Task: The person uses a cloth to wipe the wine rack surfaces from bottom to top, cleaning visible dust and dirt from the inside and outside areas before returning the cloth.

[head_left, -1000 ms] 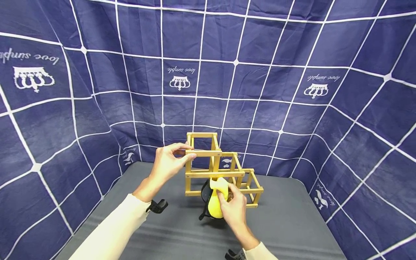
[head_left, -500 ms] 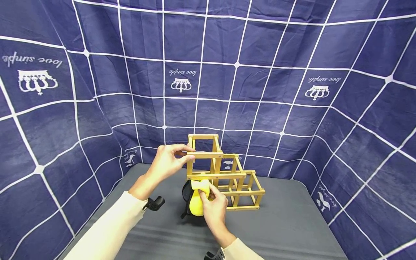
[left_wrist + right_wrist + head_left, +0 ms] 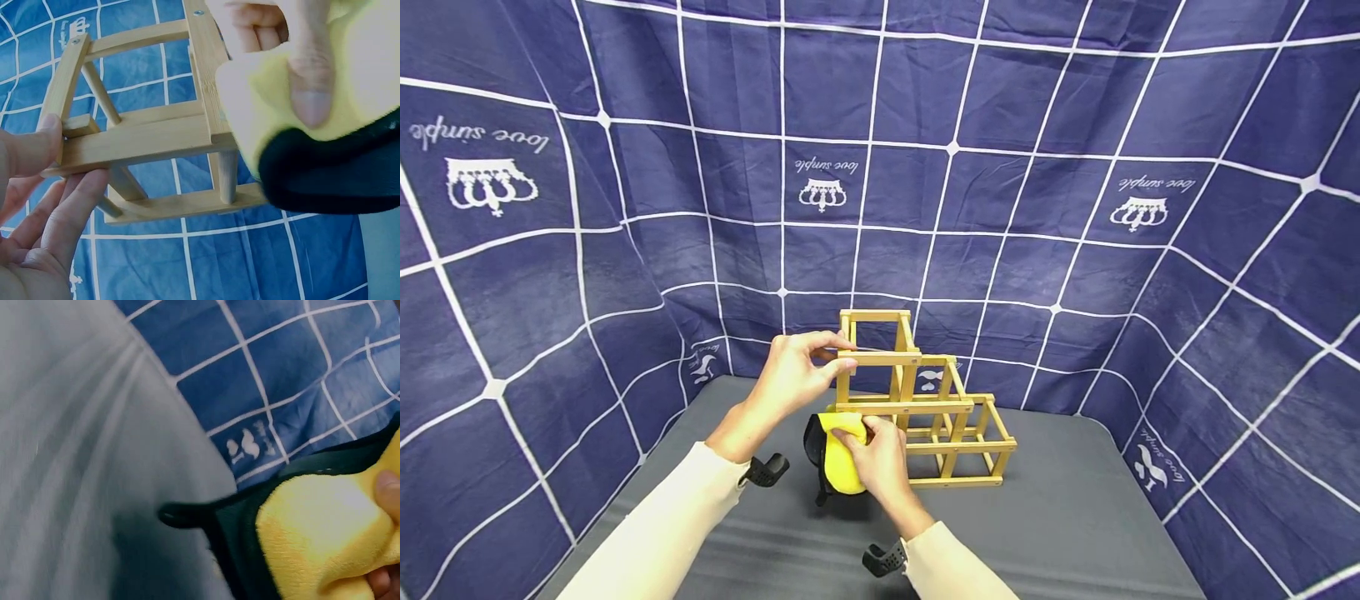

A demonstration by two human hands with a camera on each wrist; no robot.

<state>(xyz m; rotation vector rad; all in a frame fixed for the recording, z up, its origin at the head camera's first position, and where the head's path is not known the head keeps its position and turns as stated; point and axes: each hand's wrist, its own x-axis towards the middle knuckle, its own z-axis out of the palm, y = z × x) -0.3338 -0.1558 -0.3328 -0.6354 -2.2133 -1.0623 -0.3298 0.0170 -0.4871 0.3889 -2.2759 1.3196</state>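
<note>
A stepped rack of light wooden bars [image 3: 936, 407] stands on the grey table. At its top tier, my left hand [image 3: 793, 375] pinches the left end of the front bar between thumb and fingers; the left wrist view shows this left hand [image 3: 53, 219] on the bar's corner [image 3: 81, 156]. My right hand [image 3: 883, 467] grips a yellow plush cleaning cloth [image 3: 842, 467] with dark trim, at the rack's lower left. The thumb presses into the yellow pile [image 3: 250, 87]. In the right wrist view, the cloth [image 3: 319, 531] has a dark corner loop [image 3: 174, 514]; most of that hand is out of frame.
Grey cloth [image 3: 1037, 533] covers the table top. A blue curtain with white grid lines [image 3: 985, 200] hangs behind and at both sides, close behind the rack. Black straps [image 3: 883, 558] sit at both wrists.
My right hand has moved left with the cloth, from the rack's middle to its lower left, and the cloth has folded slightly differently. My left hand keeps its hold on the top bar.
</note>
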